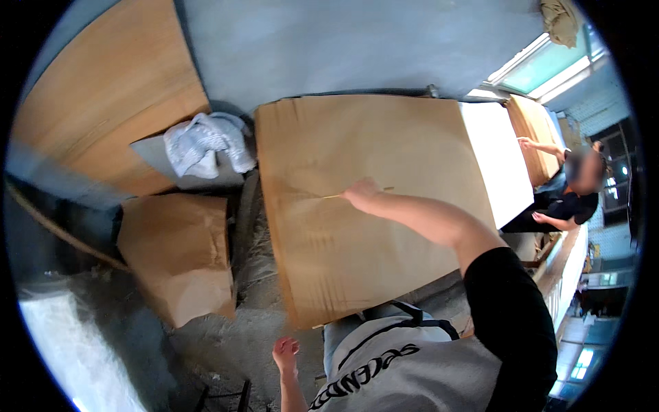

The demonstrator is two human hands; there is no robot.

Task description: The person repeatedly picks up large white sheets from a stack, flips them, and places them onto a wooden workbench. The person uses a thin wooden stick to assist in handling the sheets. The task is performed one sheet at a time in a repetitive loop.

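My right hand [364,195] reaches over a large brown sheet [384,144] on the table, closed around a thin yellow stick [331,197]. One end of the stick points left, close over the sheet; a short dark piece [389,188] shows on the other side of the hand. Whether the stick's tip touches the surface I cannot tell. Low in the picture, my left hand [285,353] hangs off the table's near left corner. Its fingers are loosely curled and apart, and nothing shows in them.
White sheet [494,151] borders the brown one on the right. Beyond it sits another person [573,185]. At left are a bundled white cloth [206,144], a brown paper-covered block [182,254] and a leaning wooden board [117,89]. A grey wall [343,48] rises behind.
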